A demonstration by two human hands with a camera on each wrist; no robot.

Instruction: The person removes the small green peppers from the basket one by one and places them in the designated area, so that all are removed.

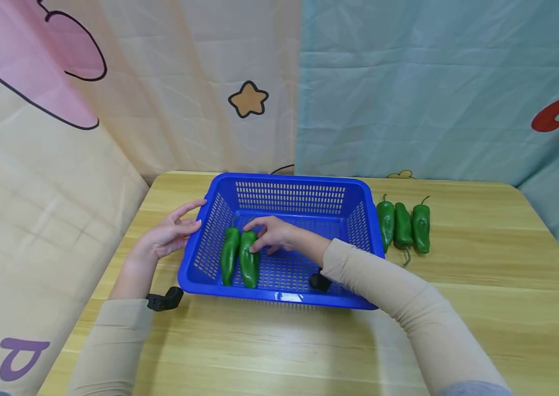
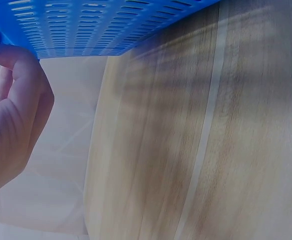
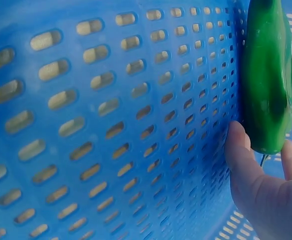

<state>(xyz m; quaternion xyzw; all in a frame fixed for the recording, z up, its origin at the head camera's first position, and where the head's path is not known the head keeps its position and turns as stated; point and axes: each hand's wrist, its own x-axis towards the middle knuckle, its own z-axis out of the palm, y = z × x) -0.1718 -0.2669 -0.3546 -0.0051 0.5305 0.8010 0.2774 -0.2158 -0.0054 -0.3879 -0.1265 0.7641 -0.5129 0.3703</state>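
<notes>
A blue perforated plastic basket stands on the wooden table. My left hand grips its left rim, and in the left wrist view the fingers curl at the basket's edge. Inside, my right hand holds a long green pepper near its upper end. The right wrist view shows fingertips around the end of that pepper, beside the perforated surface. A second green pepper lies to its left, roughly parallel, on the basket floor.
Just right of the basket, three more green peppers lie side by side on the table: one by the rim, a middle one with its stem toward me, and an outer one. Printed curtains hang behind.
</notes>
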